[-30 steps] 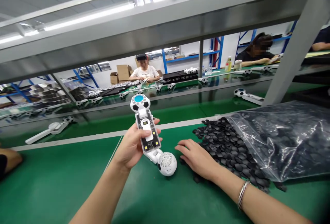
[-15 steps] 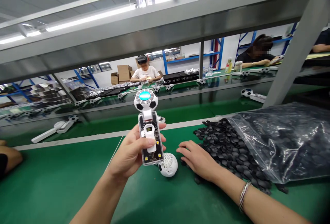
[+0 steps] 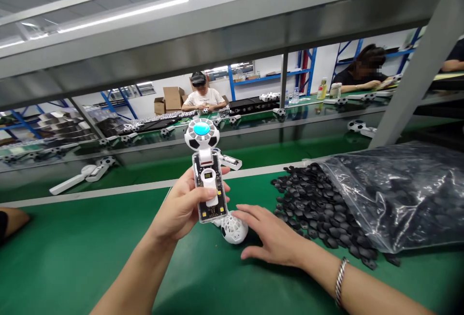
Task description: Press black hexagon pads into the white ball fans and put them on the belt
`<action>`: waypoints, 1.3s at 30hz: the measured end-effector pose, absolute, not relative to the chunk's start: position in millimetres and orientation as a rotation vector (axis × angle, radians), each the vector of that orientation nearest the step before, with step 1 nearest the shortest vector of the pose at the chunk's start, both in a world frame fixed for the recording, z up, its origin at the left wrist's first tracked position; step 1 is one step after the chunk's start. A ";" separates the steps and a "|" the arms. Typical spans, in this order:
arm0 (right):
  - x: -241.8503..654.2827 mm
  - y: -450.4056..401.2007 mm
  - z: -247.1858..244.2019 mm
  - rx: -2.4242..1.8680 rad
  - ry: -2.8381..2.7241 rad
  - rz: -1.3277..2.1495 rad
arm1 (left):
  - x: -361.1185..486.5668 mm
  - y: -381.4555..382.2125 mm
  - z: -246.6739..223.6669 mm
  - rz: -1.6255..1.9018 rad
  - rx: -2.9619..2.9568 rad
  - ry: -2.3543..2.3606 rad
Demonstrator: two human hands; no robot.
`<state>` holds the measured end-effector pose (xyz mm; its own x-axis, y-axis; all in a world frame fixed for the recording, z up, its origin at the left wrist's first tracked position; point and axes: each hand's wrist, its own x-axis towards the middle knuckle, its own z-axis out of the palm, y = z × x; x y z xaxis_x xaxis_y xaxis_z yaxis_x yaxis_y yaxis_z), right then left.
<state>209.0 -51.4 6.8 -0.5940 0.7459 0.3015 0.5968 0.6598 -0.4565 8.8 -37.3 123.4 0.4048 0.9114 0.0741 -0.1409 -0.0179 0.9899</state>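
Note:
My left hand [image 3: 177, 204] is closed around a handheld gadget [image 3: 203, 137] with a soccer-ball head, its thumb pressed on the front. The gadget stands upright, with a bright blue disc on its head and a clear case showing a dark circuit board and small display. Below it, a second white soccer-ball head [image 3: 235, 234] with a slotted top lies on the green surface, partly hidden. My right hand [image 3: 277, 237] is open beside that ball, thumb and fingers apart around its right side; fingertip contact is unclear. A heap of small black plastic pieces [image 3: 322, 213] lies just beyond it.
A clear plastic bag [image 3: 409, 194] lies at the right. Past the pale ledge, a green belt [image 3: 145, 175] carries similar gadgets [image 3: 89, 172]. A grey metal frame [image 3: 224, 39] crosses above. Two co-workers sit opposite; another person's arm [image 3: 14, 223] shows at left.
My right hand has moved left from the black pieces to the ball on the table. The left hand still holds the gadget. Items on the belt have shifted right.

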 end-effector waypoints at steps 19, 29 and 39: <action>208.9 -46.4 8.5 -0.951 -2.383 0.492 | 6.6 -22.4 122.2 1.133 1.224 0.847; 225.7 -38.9 9.7 -1.539 -2.337 0.342 | -9.9 107.5 74.0 1.101 0.843 1.079; 228.8 -27.9 5.6 -1.777 -2.287 0.174 | -11.7 192.5 17.2 1.069 0.929 1.456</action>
